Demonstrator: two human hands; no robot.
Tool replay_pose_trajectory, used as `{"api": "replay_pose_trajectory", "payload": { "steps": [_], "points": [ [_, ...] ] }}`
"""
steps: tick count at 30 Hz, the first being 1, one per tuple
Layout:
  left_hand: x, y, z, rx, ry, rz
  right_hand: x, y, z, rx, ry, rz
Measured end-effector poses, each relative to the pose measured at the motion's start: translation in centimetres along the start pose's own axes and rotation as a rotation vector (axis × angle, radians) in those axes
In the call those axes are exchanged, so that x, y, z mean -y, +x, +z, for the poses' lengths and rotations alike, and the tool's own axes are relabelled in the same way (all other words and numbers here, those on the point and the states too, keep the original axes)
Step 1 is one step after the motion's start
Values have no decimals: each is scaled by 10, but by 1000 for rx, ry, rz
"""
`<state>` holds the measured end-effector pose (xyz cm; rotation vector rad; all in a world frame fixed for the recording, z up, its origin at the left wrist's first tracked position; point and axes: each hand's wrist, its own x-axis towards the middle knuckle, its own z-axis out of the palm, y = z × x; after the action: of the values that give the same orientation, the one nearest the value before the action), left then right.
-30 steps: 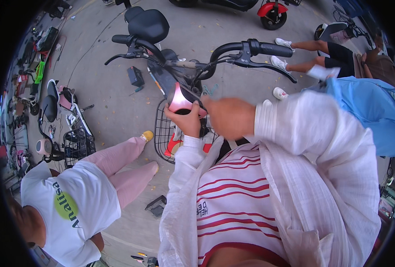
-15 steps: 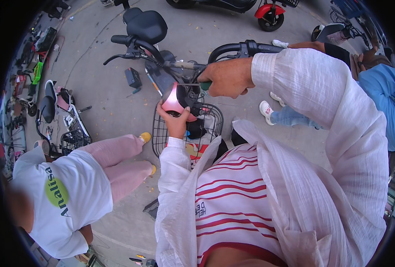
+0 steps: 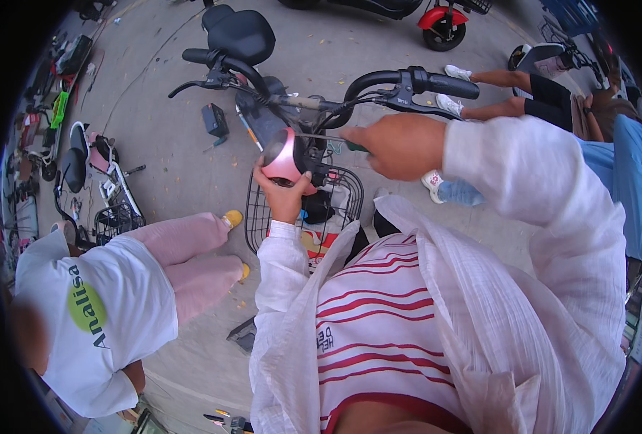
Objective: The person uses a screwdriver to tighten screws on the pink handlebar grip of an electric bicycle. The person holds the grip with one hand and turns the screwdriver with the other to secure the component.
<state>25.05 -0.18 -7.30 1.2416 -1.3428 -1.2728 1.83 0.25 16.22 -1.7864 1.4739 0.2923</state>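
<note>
A pink-and-black headlight housing (image 3: 285, 160) sits at the front of an electric bike, below its handlebar (image 3: 306, 103). My left hand (image 3: 283, 197) grips the near side of the housing, thumb on the right and fingers on the left. In my right hand (image 3: 406, 147) is a screwdriver (image 3: 322, 137) with a green handle, mostly covered by my fingers. Its thin shaft points left, level with the housing's upper right edge; whether the tip touches is unclear. Under my left hand is a black wire basket (image 3: 258, 226) with a dark item and red-and-white packaging inside.
A person in pink trousers (image 3: 194, 271) stands close on the left, beside a small white bike (image 3: 124, 199). A black box (image 3: 214, 120) lies on the ground beyond the basket. Other people, one in a light blue garment (image 3: 628, 163), are at the right.
My right hand has moved right and slightly nearer, drawing the screwdriver back and baring more of its shaft and the right handlebar grip. My left hand keeps its hold on the housing.
</note>
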Motion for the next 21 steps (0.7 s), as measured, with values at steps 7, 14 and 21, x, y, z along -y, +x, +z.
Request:
{"api": "replay_pose_trajectory", "payload": {
  "steps": [7, 14, 21],
  "points": [
    [-1, 2, -23, -41, -137, -120, -27, -53, -8, -155, 323, -30],
    [-35, -19, 16, -153, -459, -371, -64, 34, 142, -478, 741, -62],
    [-62, -25, 14, -91, -418, -577, -29, 83, 154, -237, 1020, -82]
  ]
}}
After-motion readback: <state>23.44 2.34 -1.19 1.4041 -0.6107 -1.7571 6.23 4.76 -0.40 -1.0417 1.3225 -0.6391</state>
